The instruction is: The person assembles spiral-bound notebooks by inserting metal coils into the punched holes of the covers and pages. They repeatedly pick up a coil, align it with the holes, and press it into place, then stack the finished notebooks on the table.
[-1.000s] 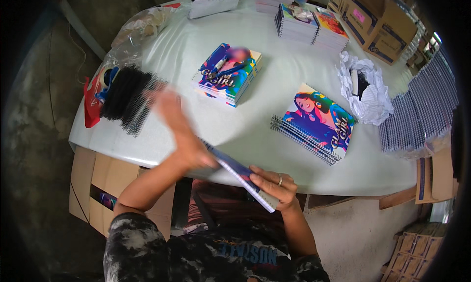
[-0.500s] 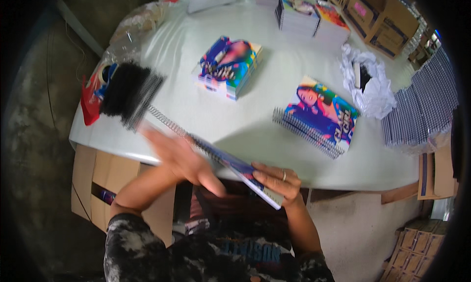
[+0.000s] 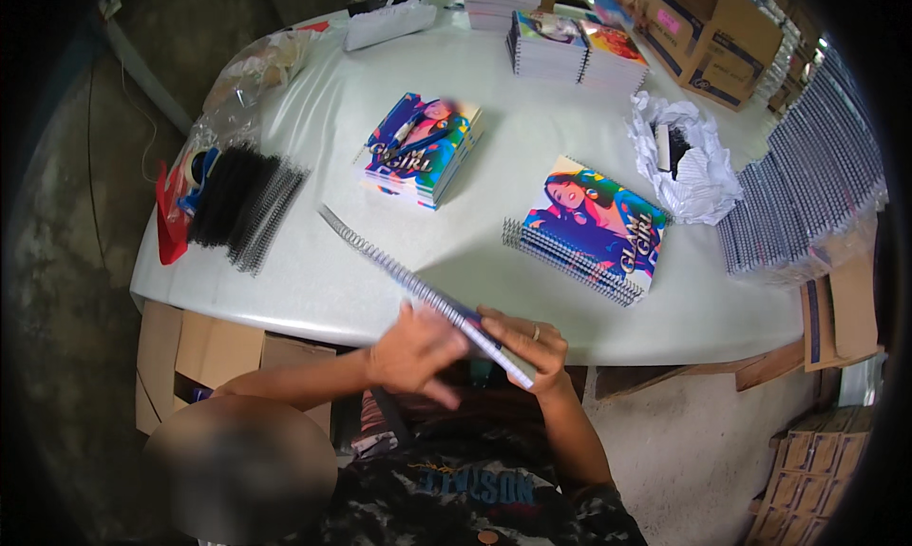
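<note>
My right hand (image 3: 532, 348) grips a thin notebook (image 3: 502, 358) at the table's near edge, fingers on its cover. A dark spiral binding coil (image 3: 366, 246) runs along the notebook's punched edge, and its free end sticks out up and to the left over the table. My left hand (image 3: 415, 351), a little blurred, is beside the coil where it meets the notebook. Its fingers are apart; whether they touch the coil I cannot tell. Farther left lies a bundle of black coils (image 3: 242, 204).
A stack of colourful notebooks (image 3: 423, 152) with a dark tool on top sits mid-table. Coil-bound notebooks (image 3: 594, 223) lie to the right, near crumpled white paper (image 3: 708, 180) and a tall notebook pile (image 3: 798, 180). Cardboard boxes (image 3: 708, 42) stand far right; a red item (image 3: 171, 218) lies left.
My left hand has moved right, from near the coil bundle to the notebook's edge. The coil now reaches farther along that edge, with less of it sticking out. My right hand keeps its hold.
</note>
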Tool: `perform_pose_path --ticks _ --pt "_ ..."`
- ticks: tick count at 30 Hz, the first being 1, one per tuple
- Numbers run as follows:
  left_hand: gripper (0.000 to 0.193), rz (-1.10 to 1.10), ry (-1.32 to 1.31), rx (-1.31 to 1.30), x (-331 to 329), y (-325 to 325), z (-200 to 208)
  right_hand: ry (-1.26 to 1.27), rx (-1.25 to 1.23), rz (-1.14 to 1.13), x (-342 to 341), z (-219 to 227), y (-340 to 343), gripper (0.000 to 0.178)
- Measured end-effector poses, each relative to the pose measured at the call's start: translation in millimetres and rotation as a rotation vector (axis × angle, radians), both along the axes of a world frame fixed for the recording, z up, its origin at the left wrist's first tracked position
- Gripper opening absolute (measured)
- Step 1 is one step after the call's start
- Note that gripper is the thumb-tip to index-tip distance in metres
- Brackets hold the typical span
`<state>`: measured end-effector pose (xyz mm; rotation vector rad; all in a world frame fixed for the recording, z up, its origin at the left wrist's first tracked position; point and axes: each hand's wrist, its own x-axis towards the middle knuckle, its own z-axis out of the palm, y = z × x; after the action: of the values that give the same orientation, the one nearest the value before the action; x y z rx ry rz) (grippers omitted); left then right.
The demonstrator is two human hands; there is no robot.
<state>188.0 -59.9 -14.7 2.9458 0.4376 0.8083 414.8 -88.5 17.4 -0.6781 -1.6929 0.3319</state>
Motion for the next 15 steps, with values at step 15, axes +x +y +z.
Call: perform_pose_path --ticks 15 --pt "0.107 0.355 -0.363 0.321 25.6 22.7 56.0 -0.09 0.071 0.039 -16.9 6.9 -3.1 0.036"
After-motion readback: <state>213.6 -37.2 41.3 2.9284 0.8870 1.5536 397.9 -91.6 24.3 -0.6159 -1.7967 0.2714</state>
